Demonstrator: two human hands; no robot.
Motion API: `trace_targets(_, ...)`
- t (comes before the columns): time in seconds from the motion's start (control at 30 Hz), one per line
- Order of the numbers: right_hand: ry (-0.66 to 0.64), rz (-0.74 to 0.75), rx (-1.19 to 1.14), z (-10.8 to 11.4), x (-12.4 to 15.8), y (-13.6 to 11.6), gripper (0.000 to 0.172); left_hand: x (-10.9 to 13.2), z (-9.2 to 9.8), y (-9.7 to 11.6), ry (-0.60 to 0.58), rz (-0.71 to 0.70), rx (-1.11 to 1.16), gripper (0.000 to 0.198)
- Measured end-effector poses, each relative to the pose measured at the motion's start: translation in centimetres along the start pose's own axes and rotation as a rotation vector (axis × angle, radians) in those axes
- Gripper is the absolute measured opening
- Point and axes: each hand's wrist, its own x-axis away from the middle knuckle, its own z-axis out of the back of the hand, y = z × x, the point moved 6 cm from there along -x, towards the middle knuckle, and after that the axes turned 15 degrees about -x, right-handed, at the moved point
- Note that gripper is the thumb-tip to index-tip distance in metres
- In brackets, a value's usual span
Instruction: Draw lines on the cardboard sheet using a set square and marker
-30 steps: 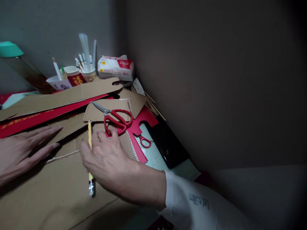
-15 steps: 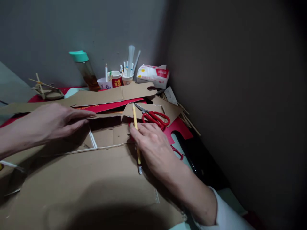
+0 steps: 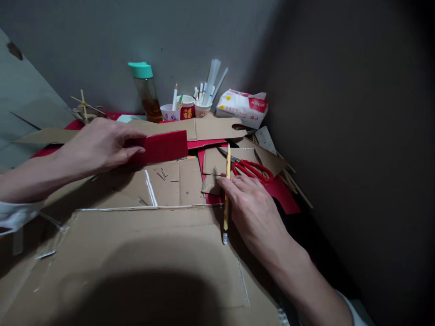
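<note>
The left hand (image 3: 102, 145) pinches the red strip (image 3: 166, 147) by its left end, thumb across the near face; the other fingertips are mostly hidden. From this hand the strip runs off to the right, its long axis nearly crosswise and rising slightly, its red face turned toward the person. The left hand is by far the nearer one to it. The right hand (image 3: 253, 199) grips the pencil (image 3: 226, 199) with the thumb against the barrel. The pencil points away from the person, tip at the far end, so it lies roughly square to the strip, whose free end is apart from it on the left.

Just beyond the right hand lie the scissors (image 3: 253, 171), with smooth, glossy red loops and grey metal blades; the pencil tip overlaps them in view, but I cannot tell if they touch. Nearer the person spreads the big cardboard (image 3: 142, 258), flat, matt and brown with a pale, rough far edge. Past the strip runs the notched cardboard (image 3: 217, 129), long, creased and flat. Farther back stand the clear bottle (image 3: 147, 93) with a turquoise lid, three round paper cups (image 3: 186, 109) and a soft, crinkled tissue pack (image 3: 242, 107)
</note>
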Motion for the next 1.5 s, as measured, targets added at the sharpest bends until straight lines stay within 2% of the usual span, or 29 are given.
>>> trace_targets(0.27,-0.051,-0.046,0.056,-0.4,0.0,0.5,0.028,2.2,3.9,-0.2,0.239,0.022,0.0,0.068)
trace_targets(0.37,-0.073,-0.074,0.077,-0.8,0.0,0.7,0.027,2.7,4.1,-1.0,0.259,0.071,-0.049,0.07)
trace_targets(0.43,-0.09,-0.091,0.093,-1.0,-0.1,0.7,0.026,2.5,2.9,-1.8,0.2,0.066,-0.12,0.07)
trace_targets(0.53,-0.108,-0.112,0.115,-1.2,-0.1,0.7,0.028,1.9,-0.3,-2.6,0.031,-0.024,-0.211,0.061)
trace_targets(0.6,-0.118,-0.122,0.122,-1.2,-0.1,0.5,0.032,1.8,-2.2,-2.6,-0.042,-0.115,-0.229,0.054)
trace_targets(0.67,-0.128,-0.126,0.124,-1.1,-0.1,0.4,0.036,2.0,-3.0,-1.7,-0.059,-0.218,-0.21,0.05)
trace_targets(0.77,-0.151,-0.129,0.124,-1.1,-0.1,0.5,0.03,3.0,-2.5,0.4,-0.024,-0.352,-0.141,0.044)
trace_targets(0.87,-0.172,-0.124,0.12,-1.0,-0.2,0.5,0.029,3.9,-1.9,2.2,-0.013,-0.422,-0.049,0.047)
trace_targets(0.97,-0.168,-0.119,0.121,-1.0,-0.1,0.5,0.033,4.3,-3.2,2.9,-0.089,-0.501,0.061,0.043)
trace_targets(1.07,-0.161,-0.119,0.118,-1.0,0.0,0.5,0.032,4.1,-4.9,2.8,-0.138,-0.553,0.147,0.039)
trace_targets(1.17,-0.164,-0.119,0.109,-1.2,0.0,0.6,0.033,3.8,-5.5,2.8,-0.17,-0.569,0.192,0.036)
trace_targets(1.33,-0.149,-0.128,0.114,-1.2,0.2,0.1,0.034,3.4,-5.0,3.7,-0.238,-0.509,0.218,0.035)
trace_targets(1.5,-0.117,-0.111,0.114,-1.1,0.8,-0.6,0.039,3.4,-4.6,3.9,-0.32,-0.505,0.201,0.043)
